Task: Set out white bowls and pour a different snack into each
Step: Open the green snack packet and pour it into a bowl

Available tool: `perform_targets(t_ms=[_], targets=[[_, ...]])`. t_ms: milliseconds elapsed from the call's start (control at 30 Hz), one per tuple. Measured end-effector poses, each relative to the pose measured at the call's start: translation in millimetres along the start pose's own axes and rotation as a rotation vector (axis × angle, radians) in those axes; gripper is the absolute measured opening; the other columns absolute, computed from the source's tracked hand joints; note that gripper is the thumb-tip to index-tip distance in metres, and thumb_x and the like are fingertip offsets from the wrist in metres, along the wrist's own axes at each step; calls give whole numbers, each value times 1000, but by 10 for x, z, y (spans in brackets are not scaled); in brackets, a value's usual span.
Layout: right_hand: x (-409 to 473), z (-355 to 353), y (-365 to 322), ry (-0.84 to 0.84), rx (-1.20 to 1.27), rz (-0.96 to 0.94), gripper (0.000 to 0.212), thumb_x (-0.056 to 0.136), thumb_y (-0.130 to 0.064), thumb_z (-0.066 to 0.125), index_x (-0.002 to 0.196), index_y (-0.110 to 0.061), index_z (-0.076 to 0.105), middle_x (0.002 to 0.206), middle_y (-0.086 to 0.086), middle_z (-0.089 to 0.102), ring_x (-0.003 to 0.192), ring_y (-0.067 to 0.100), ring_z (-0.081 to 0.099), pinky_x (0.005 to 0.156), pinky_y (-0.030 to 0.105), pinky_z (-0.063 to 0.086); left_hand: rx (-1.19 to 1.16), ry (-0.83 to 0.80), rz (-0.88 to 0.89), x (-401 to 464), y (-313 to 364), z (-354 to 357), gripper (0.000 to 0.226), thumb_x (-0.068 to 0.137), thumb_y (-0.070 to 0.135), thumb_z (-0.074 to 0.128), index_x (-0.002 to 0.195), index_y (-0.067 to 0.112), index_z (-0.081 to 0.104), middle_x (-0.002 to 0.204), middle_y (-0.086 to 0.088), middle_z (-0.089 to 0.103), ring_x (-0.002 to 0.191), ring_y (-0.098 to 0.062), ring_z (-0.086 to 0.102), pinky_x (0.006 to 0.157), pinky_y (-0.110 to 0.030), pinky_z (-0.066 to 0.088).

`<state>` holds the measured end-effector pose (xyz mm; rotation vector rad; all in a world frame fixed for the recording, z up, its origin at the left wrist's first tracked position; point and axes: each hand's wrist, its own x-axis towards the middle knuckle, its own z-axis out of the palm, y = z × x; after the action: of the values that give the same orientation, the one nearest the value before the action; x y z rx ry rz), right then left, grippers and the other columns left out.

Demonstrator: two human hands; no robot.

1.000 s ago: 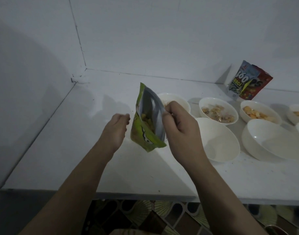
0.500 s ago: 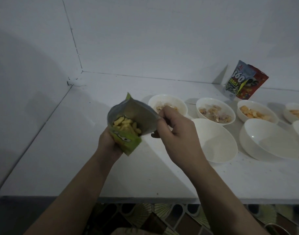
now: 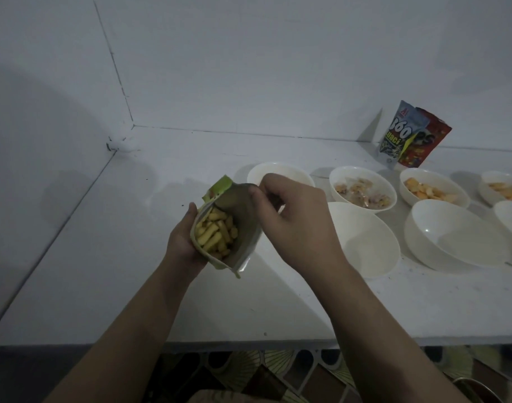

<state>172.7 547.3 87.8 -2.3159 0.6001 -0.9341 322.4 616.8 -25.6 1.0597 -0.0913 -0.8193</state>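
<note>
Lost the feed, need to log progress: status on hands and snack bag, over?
Left hand cups green bag, right hand pinches its rim open. Yellow sticks unpoured. Empty bowl beside it, unobstructed.

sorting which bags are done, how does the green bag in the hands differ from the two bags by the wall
The green bag is held by the left hand and right hand; the two bags lean on the wall. The green bag is pulled open, showing yellow sticks; the two bags' contents are not visible. It is green; they are blue-white and red. All are small snack bags.
</note>
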Motion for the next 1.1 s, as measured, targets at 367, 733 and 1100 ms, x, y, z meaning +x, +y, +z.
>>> perform_targets(t_ms=[367,733,1100], targets=[[15,-298,137,14,256,185,19,99,-41,49,92,-28,61,86,-16,65,86,-3,59,66,8,41,212,69,167,133,154,342,50,104,41,33,118,4,63,107,-15,72,93,-27,71,72,-32,59],[207,-720,707,265,152,253,11,95,-21,56,89,-26,65,81,-13,67,81,5,63,69,22,49,474,212,610,89,137,1088,36,104,39,34,72,23,40,71,6,50,63,-2,49,63,-20,43],[-44,-883,1160,296,137,412,11,94,-22,61,91,-29,69,88,-18,68,81,-3,61,66,2,41,663,103,785,-97,41,1291,24,101,35,47,88,14,48,73,9,53,64,5,50,57,-14,40]])
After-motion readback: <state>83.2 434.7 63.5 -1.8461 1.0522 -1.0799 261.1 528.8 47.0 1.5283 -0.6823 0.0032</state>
